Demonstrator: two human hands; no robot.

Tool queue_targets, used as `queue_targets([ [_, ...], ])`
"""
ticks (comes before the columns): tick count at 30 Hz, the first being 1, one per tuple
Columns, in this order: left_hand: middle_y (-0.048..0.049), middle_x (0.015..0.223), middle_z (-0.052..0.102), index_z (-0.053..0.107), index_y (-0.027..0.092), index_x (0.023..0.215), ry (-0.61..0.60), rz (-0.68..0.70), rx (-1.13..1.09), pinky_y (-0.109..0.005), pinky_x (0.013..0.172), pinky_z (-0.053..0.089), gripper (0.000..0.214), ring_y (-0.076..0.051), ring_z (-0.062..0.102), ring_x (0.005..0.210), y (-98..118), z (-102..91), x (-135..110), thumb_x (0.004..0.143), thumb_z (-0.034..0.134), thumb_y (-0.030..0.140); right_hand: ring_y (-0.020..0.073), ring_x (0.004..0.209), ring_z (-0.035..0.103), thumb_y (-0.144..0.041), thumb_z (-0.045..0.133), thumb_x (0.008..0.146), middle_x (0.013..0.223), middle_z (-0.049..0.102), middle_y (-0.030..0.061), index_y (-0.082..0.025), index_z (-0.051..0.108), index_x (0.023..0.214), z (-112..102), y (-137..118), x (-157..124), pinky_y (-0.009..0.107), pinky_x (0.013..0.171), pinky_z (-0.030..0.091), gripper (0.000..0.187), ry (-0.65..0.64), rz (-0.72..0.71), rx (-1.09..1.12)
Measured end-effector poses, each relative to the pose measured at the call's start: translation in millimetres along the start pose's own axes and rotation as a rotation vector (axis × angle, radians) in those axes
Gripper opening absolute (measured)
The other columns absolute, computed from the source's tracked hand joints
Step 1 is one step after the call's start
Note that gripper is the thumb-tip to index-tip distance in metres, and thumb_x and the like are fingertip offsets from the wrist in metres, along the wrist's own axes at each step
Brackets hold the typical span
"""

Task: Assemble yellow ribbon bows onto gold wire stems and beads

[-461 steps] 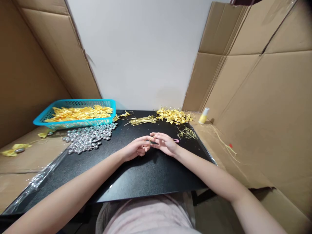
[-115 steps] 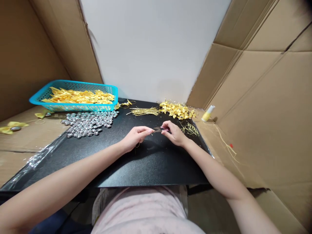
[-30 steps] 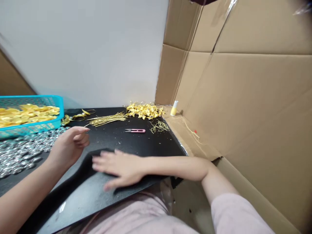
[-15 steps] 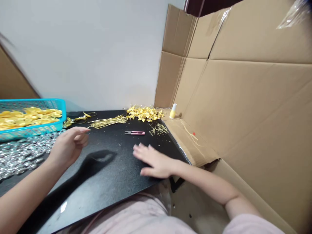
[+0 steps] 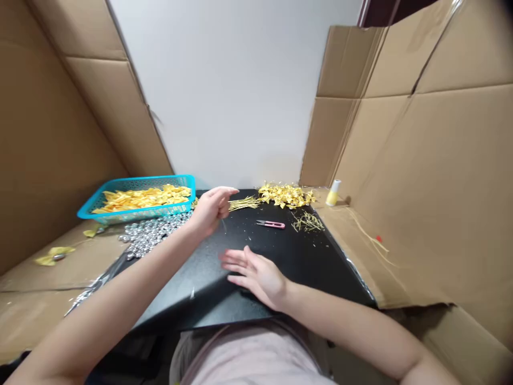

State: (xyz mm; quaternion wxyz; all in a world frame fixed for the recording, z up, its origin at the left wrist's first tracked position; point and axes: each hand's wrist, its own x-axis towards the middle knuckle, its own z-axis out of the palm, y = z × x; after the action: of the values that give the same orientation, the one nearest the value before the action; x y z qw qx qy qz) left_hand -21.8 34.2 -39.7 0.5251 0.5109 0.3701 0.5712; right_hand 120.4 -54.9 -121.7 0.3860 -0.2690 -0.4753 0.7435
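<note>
My left hand (image 5: 212,211) is raised over the near side of the wire bundle, thumb and fingers pinched together. Whatever lies in the pinch is too small to make out; a faint thin strand seems to hang below it. My right hand (image 5: 258,275) is just above the black tabletop (image 5: 276,256), turned on its side, fingers stretched out and holding nothing. Beyond it lie pink thread snips (image 5: 271,224). Gold wire stems (image 5: 245,203) are partly hidden behind my left hand. A heap of yellow ribbon flowers (image 5: 286,195) sits at the back.
A blue basket (image 5: 192,187) of yellow petals stands at the left, with silver beads (image 5: 150,232) before it. Wire clippings (image 5: 308,221) lie right of the snips. A thread cone (image 5: 333,193) stands on cardboard at the right. Cardboard walls (image 5: 420,176) rise on both sides.
My view has swung left, bringing the whole basket and left cardboard into sight. My right hand has turned from palm-down to edgewise. My left hand stays pinched, now nearer the wire stems.
</note>
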Motion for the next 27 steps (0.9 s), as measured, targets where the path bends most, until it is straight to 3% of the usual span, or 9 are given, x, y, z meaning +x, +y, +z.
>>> queue_targets([
  [2,0.0122,0.044,0.020,0.061,0.015,0.074,-0.011,-0.002,0.017,-0.019,0.039,0.014,0.018,-0.005,0.016,0.039,-1.3,5.8,-4.6,0.064,0.067,0.030,0.0232,0.124,0.053,-0.048,0.029,0.095,0.129,0.060,0.0115,-0.020,0.061,0.104,23.6,8.7,24.8,0.047,0.099,0.044,0.043,0.091,0.060,0.339],
  [5,0.0113,0.042,0.024,0.062,0.016,0.072,-0.015,0.014,0.062,-0.019,0.039,0.016,0.020,-0.005,0.020,0.039,-12.4,10.0,-17.7,0.065,0.068,0.033,0.0238,0.112,0.059,-0.041,0.029,0.094,0.113,0.066,0.0111,-0.021,0.057,0.084,29.1,10.7,56.7,0.046,0.092,0.049,0.037,0.250,0.022,0.580],
  [10,0.0036,0.048,0.050,0.064,0.015,0.066,-0.065,0.053,0.116,-0.020,0.042,0.032,0.026,-0.008,0.040,0.043,-44.6,9.1,-43.0,0.063,0.071,0.041,0.0251,0.093,0.064,-0.027,0.044,0.087,0.082,0.069,0.0053,-0.024,0.055,0.077,2.6,8.6,70.0,0.044,0.081,0.052,0.015,0.400,-0.087,0.561],
  [14,-0.0031,0.058,0.062,0.065,0.014,0.062,-0.181,0.162,0.174,-0.023,0.049,0.040,0.036,-0.012,0.052,0.051,-58.4,10.7,-57.2,0.065,0.073,0.049,0.0177,0.070,0.064,-0.024,0.051,0.087,0.072,0.063,0.0020,-0.022,0.055,0.078,-6.2,0.3,60.6,0.031,0.066,0.053,0.011,0.374,-0.061,0.534],
  [19,-0.0030,0.052,0.061,0.063,0.014,0.062,-0.411,0.521,0.322,-0.022,0.049,0.040,0.039,-0.010,0.051,0.047,-62.7,15.7,-72.9,0.082,0.061,0.047,0.0052,0.040,0.042,-0.017,0.051,0.089,0.050,0.041,-0.0076,-0.019,0.049,0.072,3.0,-22.5,47.8,0.015,0.043,0.038,0.017,0.424,0.004,0.697],
  [23,-0.0029,0.057,0.065,0.062,0.017,0.068,-0.570,0.864,0.469,-0.025,0.061,0.044,0.023,-0.011,0.057,0.055,-71.9,12.8,-81.6,0.085,0.055,0.029,0.0040,0.037,0.033,-0.016,0.050,0.089,0.047,0.034,-0.0097,-0.018,0.050,0.072,7.8,-36.4,40.7,0.016,0.044,0.038,0.017,0.447,0.012,0.698],
  [27,0.0016,0.054,0.061,0.063,0.021,0.072,-0.724,1.090,0.726,-0.027,0.065,0.043,0.011,-0.012,0.051,0.053,-80.3,4.5,-83.9,0.081,0.056,0.021,0.0029,0.036,0.024,-0.016,0.046,0.091,0.046,0.029,-0.0105,-0.015,0.053,0.073,7.5,-40.1,35.4,0.017,0.042,0.035,0.020,0.361,0.044,0.659],
])
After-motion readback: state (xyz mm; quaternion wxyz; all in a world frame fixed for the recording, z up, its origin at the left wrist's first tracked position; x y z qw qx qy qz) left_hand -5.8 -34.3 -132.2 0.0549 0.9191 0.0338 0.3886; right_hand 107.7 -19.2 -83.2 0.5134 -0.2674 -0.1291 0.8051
